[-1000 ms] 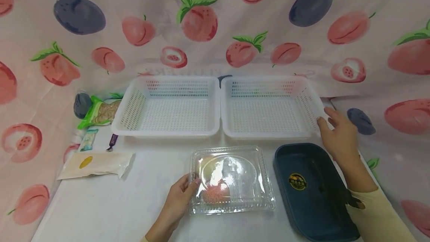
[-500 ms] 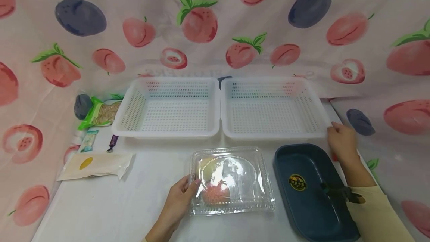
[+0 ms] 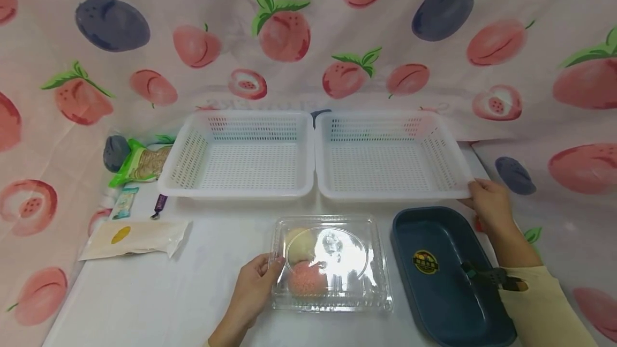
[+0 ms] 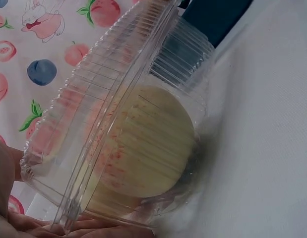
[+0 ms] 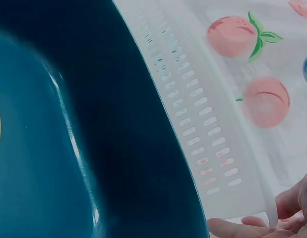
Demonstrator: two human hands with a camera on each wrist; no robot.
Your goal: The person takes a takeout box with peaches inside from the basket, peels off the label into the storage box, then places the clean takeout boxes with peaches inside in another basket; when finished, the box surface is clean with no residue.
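My left hand (image 3: 253, 285) holds the left edge of a clear plastic clamshell box (image 3: 356, 291), thumb on top. The lid is down, and a pale yellow round thing (image 3: 300, 245) and a reddish round one (image 3: 307, 278) show through it. In the left wrist view the fingers (image 4: 103, 232) lie under the box, close by a pale round thing with red specks (image 4: 148, 144). My right hand (image 3: 494, 205) pinches the near right corner of the right white slotted basket (image 3: 392, 195); the right wrist view shows fingertips (image 5: 232, 228) below that corner.
A second white basket (image 3: 236, 193) stands against the first. In front of the right hand lies a dark blue tray (image 3: 448, 304) with a round label. At left are a green snack bag (image 3: 140, 165), small wrapped pieces and a cream packet (image 3: 135, 239).
My right hand has come down from the right basket's side to its near right corner and taken hold. The clamshell box is tilted slightly differently, so its contents show more clearly.
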